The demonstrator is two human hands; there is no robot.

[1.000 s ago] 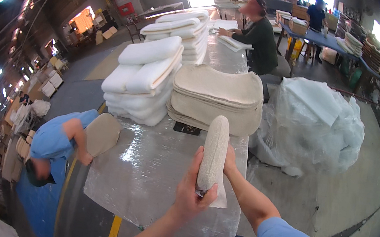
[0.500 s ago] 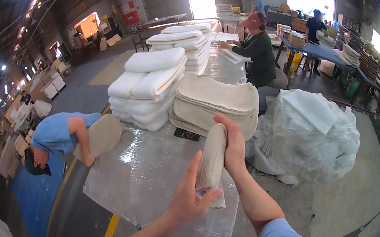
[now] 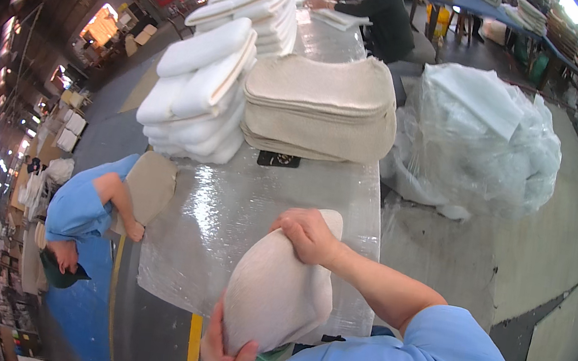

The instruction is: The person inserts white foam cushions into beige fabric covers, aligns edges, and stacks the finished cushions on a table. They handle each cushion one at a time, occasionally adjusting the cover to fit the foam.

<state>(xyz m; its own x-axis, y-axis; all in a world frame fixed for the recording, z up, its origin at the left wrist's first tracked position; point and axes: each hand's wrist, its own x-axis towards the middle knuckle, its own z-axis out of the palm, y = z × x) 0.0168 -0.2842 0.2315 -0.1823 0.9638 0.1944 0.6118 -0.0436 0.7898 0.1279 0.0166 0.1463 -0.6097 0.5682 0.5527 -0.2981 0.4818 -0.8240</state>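
A beige cloth cushion point(image 3: 277, 296) is held up close to my body, tilted, with its broad face bulging toward the left. My right hand point(image 3: 307, 235) is closed over its upper edge, fingers curled around the cloth. At the lower left edge my left hand point(image 3: 226, 353) grips it, thumb on the near side and some fingers hidden behind. Beyond my hands, a pile of flat beige cloth pieces point(image 3: 321, 104) lies on the plastic-covered table point(image 3: 183, 261). Left of that pile stand stacks of thick white folded pads point(image 3: 199, 88).
A flat black item point(image 3: 278, 160) lies before the beige pile. A large clear plastic bag of white material point(image 3: 483, 148) sits right of the table. At left a co-worker point(image 3: 93, 198) leans over another beige cushion point(image 3: 149, 188). Across the table sits a person in dark green point(image 3: 372, 16).
The cushion, seen narrow and edge-on between my open hands before, now shows its broad face. Both hands have closed on it and come lower, nearer my body. My view has tilted down.
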